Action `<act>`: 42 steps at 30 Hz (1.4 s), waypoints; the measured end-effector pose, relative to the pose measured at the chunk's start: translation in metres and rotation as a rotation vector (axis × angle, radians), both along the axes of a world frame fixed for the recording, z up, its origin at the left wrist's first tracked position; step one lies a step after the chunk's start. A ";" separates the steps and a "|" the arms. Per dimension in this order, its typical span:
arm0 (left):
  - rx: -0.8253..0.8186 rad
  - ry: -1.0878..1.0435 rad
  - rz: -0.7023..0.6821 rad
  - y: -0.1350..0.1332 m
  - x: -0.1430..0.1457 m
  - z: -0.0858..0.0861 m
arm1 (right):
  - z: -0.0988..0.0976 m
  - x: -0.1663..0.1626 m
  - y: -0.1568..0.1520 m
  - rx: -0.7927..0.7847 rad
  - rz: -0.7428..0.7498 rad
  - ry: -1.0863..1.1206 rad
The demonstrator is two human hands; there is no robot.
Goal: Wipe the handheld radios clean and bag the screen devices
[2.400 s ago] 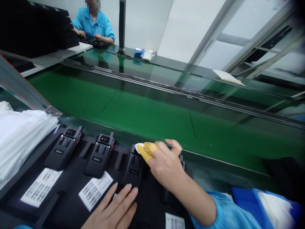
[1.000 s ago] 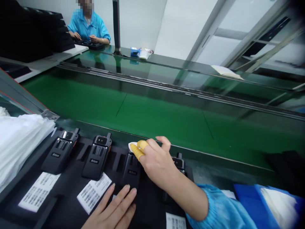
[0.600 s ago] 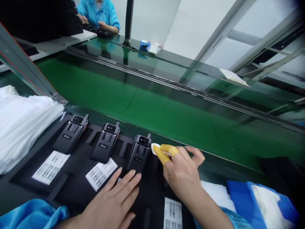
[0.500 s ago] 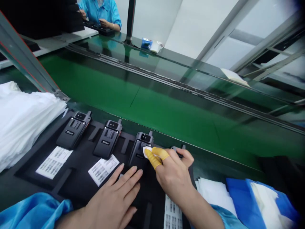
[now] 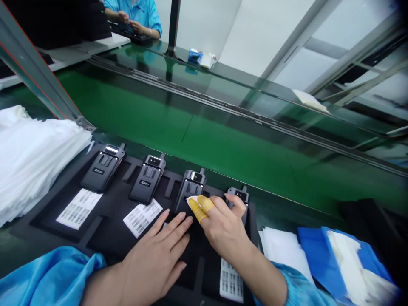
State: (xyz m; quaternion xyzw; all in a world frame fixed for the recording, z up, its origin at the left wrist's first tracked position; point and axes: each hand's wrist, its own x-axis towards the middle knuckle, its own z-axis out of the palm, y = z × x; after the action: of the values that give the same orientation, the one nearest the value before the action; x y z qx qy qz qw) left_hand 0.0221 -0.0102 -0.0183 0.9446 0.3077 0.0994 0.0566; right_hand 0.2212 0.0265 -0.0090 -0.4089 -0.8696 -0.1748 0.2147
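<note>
Several black handheld radio-phones with stub antennas lie back side up in a black foam tray [image 5: 121, 238]. My right hand [image 5: 225, 221], with yellow finger cots on two fingers, pinches a small white wipe [image 5: 191, 199] against the back of the third handheld device [image 5: 190, 187]. Flat with fingers stretched, my left hand [image 5: 159, 255] rests over the lower end of that same device. To its left are a second handheld device [image 5: 146, 180] and a first one [image 5: 103, 170], both marked "Riton". A fourth handheld device [image 5: 237, 194] is partly hidden behind my right hand.
Barcode label sheets [image 5: 79, 208] lie below the devices. A pile of white sheets or bags [image 5: 38, 157] stands at left. White sheets [image 5: 283, 246] and a blue packet [image 5: 318, 250] are at right. Beyond the green belt [image 5: 223, 144], a co-worker in blue [image 5: 140, 19] sits handling something.
The wipe in my right hand has moved down the third device, onto its logo area. My left hand stays nearly in place. The view has shifted slightly, and the co-worker's hands have moved.
</note>
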 end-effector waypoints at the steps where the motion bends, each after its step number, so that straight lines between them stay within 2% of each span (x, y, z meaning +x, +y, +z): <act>1: -0.002 0.006 0.001 0.000 0.000 0.000 | 0.000 -0.004 0.001 0.010 0.004 0.003; 5: 0.001 0.033 0.002 0.001 0.001 0.001 | -0.001 -0.015 0.004 0.046 0.020 0.004; 12: 0.067 -0.022 0.039 0.000 0.006 0.003 | -0.001 0.001 -0.004 0.052 -0.064 -0.024; 16: 0.059 -0.018 0.042 0.000 0.006 0.004 | -0.002 -0.004 -0.004 0.041 -0.095 -0.023; 21: 0.046 0.012 0.041 0.000 0.007 0.006 | -0.001 -0.016 0.005 0.038 -0.016 0.009; 26: 0.059 0.012 0.042 0.000 0.007 0.006 | -0.002 -0.004 0.003 0.018 0.037 -0.019; 31: 0.042 0.006 0.037 0.000 0.005 0.005 | -0.002 0.007 -0.003 0.031 0.011 -0.031; 38: 0.033 0.044 0.027 0.000 0.006 0.007 | 0.000 -0.011 0.006 0.057 -0.006 -0.007; 42: 0.038 0.047 0.028 0.000 0.006 0.006 | -0.004 -0.010 0.003 0.042 -0.027 0.011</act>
State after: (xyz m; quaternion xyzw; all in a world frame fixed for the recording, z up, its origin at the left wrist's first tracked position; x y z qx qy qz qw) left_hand 0.0279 -0.0105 -0.0120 0.9432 0.3202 0.0837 0.0298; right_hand 0.2111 0.0297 -0.0125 -0.4168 -0.8590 -0.1939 0.2255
